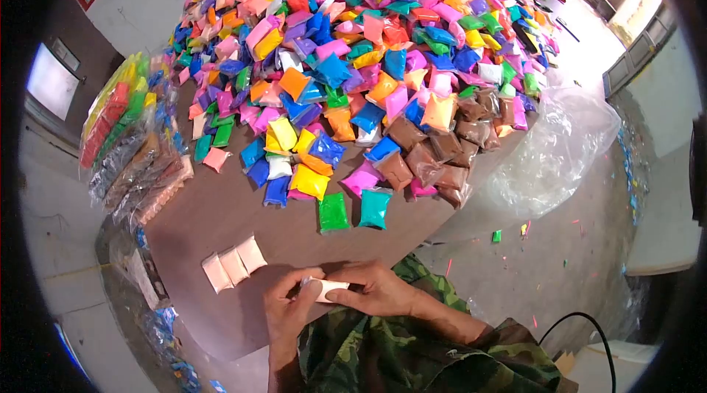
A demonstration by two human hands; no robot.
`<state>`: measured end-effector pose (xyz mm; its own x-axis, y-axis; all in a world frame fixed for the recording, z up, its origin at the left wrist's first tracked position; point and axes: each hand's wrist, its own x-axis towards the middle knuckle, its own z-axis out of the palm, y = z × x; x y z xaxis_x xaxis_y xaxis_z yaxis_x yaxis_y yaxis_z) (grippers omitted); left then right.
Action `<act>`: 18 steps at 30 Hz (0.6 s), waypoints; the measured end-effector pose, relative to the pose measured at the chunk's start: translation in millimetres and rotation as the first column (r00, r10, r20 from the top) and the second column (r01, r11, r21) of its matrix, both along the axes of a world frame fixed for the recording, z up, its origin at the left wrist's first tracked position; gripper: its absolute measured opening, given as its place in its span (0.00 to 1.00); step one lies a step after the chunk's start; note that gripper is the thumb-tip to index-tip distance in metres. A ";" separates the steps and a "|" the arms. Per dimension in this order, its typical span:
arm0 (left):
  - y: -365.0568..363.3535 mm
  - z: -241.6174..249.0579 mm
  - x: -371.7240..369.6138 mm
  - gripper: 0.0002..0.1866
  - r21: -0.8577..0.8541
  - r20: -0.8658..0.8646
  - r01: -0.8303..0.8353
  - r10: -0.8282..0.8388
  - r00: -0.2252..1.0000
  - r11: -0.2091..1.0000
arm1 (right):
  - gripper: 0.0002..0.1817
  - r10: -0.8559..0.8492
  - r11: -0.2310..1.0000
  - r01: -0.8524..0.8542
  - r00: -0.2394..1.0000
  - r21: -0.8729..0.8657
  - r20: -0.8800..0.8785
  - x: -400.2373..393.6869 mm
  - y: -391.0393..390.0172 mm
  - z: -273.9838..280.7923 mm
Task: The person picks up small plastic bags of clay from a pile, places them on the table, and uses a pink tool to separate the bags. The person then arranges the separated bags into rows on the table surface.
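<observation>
Close to the table's near edge, a small pale peach packet [333, 288] is pinched between my two hands. My left hand [289, 303] closes on its left end, thumb on top. From the other side my right hand [379, 288] grips it with thumb and fingers. Three similar pale peach packets [234, 265] lie side by side on the brown table [221, 323], left of my hands. Beyond my hands rest a green packet [333, 213] and a teal packet [374, 208], at the front of a large heap of colored packets [353, 62].
Brown packets [423, 161] gather at the heap's right front. A clear plastic bag [549, 161] hangs over the table's right edge. Clear bags of sorted packets [132, 135] stand at the left edge. Scraps and a green packet [496, 235] lie on the floor.
</observation>
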<state>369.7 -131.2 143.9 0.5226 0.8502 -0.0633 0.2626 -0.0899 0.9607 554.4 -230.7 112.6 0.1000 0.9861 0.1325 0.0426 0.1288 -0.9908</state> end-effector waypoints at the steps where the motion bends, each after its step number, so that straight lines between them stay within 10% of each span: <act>1: -0.2 -6.0 -0.3 0.08 0.006 0.003 -0.002 0.002 1.000 1.000 | 0.16 0.003 1.000 -0.003 0.999 0.003 0.036 -1.0 0.9 0.0; 5: -1.7 -2.3 3.2 0.08 0.226 -0.130 0.030 0.000 0.991 0.974 | 0.18 0.028 0.989 -0.015 0.996 -0.147 0.089 -5.9 1.8 2.3; 8: -3.4 -8.8 6.7 0.08 0.695 -0.293 0.205 0.011 0.956 0.689 | 0.20 -0.005 0.979 0.022 0.997 -0.201 0.083 -9.6 3.7 5.4; 11: -4.2 -13.6 6.2 0.08 0.735 -0.273 0.173 0.052 0.961 0.655 | 0.19 0.055 0.980 -0.041 0.996 -0.196 0.065 -5.2 5.7 5.8; 14: -8.7 -4.9 4.7 0.10 0.258 -0.145 -0.025 0.064 0.987 0.966 | 0.18 -0.078 0.995 0.075 0.996 0.068 0.042 -9.0 4.9 -10.5; 18: -4.8 -2.1 1.8 0.12 -0.229 0.005 -0.150 0.155 0.988 0.962 | 0.18 -0.125 0.989 0.107 0.974 -0.103 -0.189 -10.6 2.1 -14.9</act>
<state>371.6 -136.0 141.7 0.3915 0.8845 -0.2537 0.2342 0.1708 0.9571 543.8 -228.5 97.7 0.2291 0.9734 0.0093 -0.1427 0.0430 -0.9888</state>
